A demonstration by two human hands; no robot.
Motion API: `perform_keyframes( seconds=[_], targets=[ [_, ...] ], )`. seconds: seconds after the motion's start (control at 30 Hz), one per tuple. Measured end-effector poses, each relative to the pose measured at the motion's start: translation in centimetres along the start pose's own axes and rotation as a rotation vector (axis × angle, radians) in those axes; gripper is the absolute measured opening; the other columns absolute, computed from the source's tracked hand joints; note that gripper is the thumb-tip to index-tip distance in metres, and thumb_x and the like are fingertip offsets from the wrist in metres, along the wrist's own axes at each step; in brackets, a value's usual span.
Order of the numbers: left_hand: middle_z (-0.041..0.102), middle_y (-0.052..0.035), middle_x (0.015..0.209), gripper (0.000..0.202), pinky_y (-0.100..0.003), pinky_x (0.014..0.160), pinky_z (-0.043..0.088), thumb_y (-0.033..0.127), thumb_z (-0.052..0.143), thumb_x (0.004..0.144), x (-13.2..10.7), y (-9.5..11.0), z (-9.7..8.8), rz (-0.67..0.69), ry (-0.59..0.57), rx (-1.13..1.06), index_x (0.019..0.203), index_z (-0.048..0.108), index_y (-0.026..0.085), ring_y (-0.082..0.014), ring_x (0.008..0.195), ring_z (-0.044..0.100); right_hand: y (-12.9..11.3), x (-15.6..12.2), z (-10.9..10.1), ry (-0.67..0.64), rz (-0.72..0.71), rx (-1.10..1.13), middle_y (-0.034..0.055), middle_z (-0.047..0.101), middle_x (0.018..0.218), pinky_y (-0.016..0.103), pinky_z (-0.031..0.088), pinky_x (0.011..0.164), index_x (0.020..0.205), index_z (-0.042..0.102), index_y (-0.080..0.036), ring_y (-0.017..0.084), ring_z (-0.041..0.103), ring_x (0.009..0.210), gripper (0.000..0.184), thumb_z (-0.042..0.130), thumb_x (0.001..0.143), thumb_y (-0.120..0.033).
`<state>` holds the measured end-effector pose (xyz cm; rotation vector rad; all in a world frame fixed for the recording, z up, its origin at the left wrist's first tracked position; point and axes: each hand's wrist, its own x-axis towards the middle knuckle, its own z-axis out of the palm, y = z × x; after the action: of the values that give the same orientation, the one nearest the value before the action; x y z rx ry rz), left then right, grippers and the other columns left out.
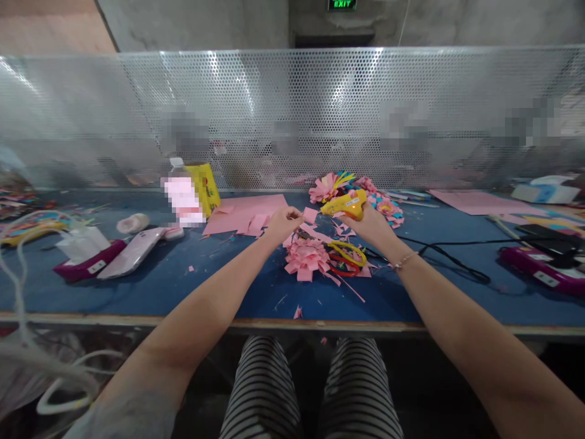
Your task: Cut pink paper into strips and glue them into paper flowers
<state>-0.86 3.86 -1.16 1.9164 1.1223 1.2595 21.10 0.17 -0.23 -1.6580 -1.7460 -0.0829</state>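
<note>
My right hand (371,224) is wrapped round a yellow hot glue gun (346,203), its nozzle pointing left. The nozzle is close to a small pink paper piece (309,215), which my left hand (287,223) pinches by its left edge. Whether nozzle and paper touch, I cannot tell. Below the hands lies a pink paper flower (306,258) with layered petals. Beside it rest scissors with yellow and red handles (348,258), among pink paper strips. Behind the glue gun are finished-looking paper flowers (329,186) in pink, yellow and blue.
Pink paper sheets (247,210) lie behind my left hand. A bottle (177,195), a phone (132,253) and a purple power strip (89,259) stand or lie at left. A black cable (450,244) runs right to another purple power strip (543,274). A perforated metal screen (256,91) borders the back.
</note>
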Motion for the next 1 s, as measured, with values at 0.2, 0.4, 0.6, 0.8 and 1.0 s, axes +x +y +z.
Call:
perform_keyframes(
  seconds=[0.2, 0.4, 0.6, 0.8, 1.0],
  targets=[
    [0.048, 0.0041, 0.048, 0.010, -0.020, 0.050, 0.036, 0.024, 0.055, 0.062, -0.01, 0.13, 0.00, -0.002, -0.010, -0.003, 0.060, 0.052, 0.015, -0.0065, 0.046, 0.047, -0.04, 0.22, 0.13, 0.076, 0.078, 0.008, 0.0133, 0.060, 0.095, 0.033, 0.043, 0.068, 0.105, 0.047, -0.014, 0.027, 0.056, 0.089, 0.052, 0.053, 0.065, -0.047],
    [0.048, 0.0042, 0.049, 0.009, -0.020, 0.051, 0.036, 0.024, 0.054, 0.062, -0.17, 0.29, 0.05, 0.008, -0.022, 0.005, 0.059, 0.052, 0.015, -0.0073, 0.048, 0.047, 0.11, 0.45, 0.02, 0.120, 0.013, 0.072, 0.0138, 0.059, 0.096, 0.034, 0.043, 0.069, 0.107, 0.045, -0.011, 0.026, 0.056, 0.087, 0.046, 0.049, 0.070, -0.038],
    [0.048, 0.0037, 0.050, 0.009, -0.020, 0.050, 0.036, 0.023, 0.055, 0.062, -0.40, 0.67, 0.22, -0.004, -0.048, -0.010, 0.060, 0.051, 0.014, -0.0070, 0.048, 0.046, -0.55, 0.01, 0.28, 0.063, -0.081, 0.023, 0.0153, 0.058, 0.090, 0.034, 0.042, 0.070, 0.099, 0.049, -0.009, 0.027, 0.055, 0.085, 0.036, 0.047, 0.071, -0.032],
    [0.047, 0.0041, 0.051, 0.013, -0.020, 0.049, 0.037, 0.026, 0.055, 0.062, -0.41, 0.76, 0.14, -0.003, -0.065, -0.024, 0.061, 0.051, 0.014, -0.0066, 0.048, 0.047, -0.28, 0.19, 0.48, 0.034, -0.055, 0.008, 0.0145, 0.057, 0.086, 0.033, 0.042, 0.065, 0.096, 0.048, -0.009, 0.025, 0.056, 0.079, 0.033, 0.046, 0.070, -0.028],
    [0.047, 0.0041, 0.051, 0.012, -0.019, 0.048, 0.037, 0.025, 0.055, 0.062, -0.32, 0.56, 0.14, 0.022, -0.062, -0.022, 0.060, 0.052, 0.014, -0.0061, 0.047, 0.046, -0.33, 0.15, 0.49, 0.024, -0.062, 0.001, 0.0149, 0.057, 0.087, 0.033, 0.042, 0.064, 0.095, 0.048, -0.009, 0.026, 0.056, 0.079, 0.031, 0.046, 0.069, -0.026]
  ],
)
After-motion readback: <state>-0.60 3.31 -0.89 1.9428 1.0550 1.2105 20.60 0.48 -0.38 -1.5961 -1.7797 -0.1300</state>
